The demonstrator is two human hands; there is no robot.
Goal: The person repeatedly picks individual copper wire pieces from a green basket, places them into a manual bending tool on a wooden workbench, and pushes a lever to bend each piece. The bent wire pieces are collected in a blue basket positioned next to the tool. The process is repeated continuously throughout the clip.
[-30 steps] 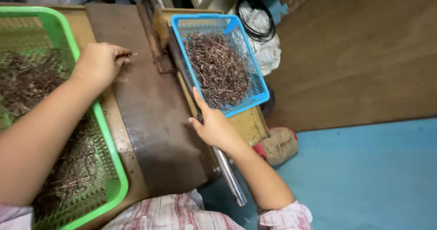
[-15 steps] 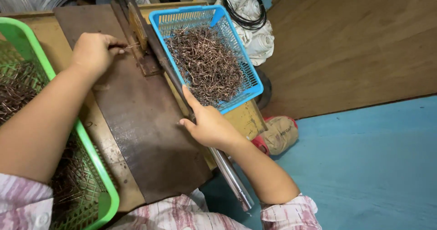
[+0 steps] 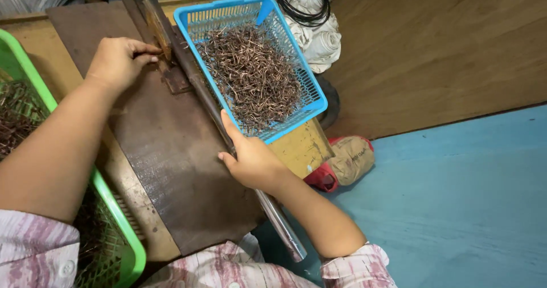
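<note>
My left hand point(image 3: 117, 62) rests on a dark metal plate point(image 3: 171, 162), its fingertips pinched at a rusty metal fixture point(image 3: 162, 34) near the plate's far edge; whether a wire piece is between the fingers is hidden. My right hand point(image 3: 250, 160) grips a long steel lever bar point(image 3: 279, 225) that runs along the plate's right side. A blue plastic basket point(image 3: 316, 97) of bent copper-coloured wire pieces point(image 3: 253, 74) sits just beyond my right hand.
A green plastic basket point(image 3: 122, 222) holding more wire pieces lies at the left. A wooden bench top point(image 3: 299, 148) carries the plate. A small sack point(image 3: 347, 160) and a red object lie on the blue floor point(image 3: 456, 208). White cloth with black cable point(image 3: 310, 14) is behind.
The view has tilted, so everything sits lower and more to the right. My left hand stays pinched at the fixture and my right hand stays on the lever bar.
</note>
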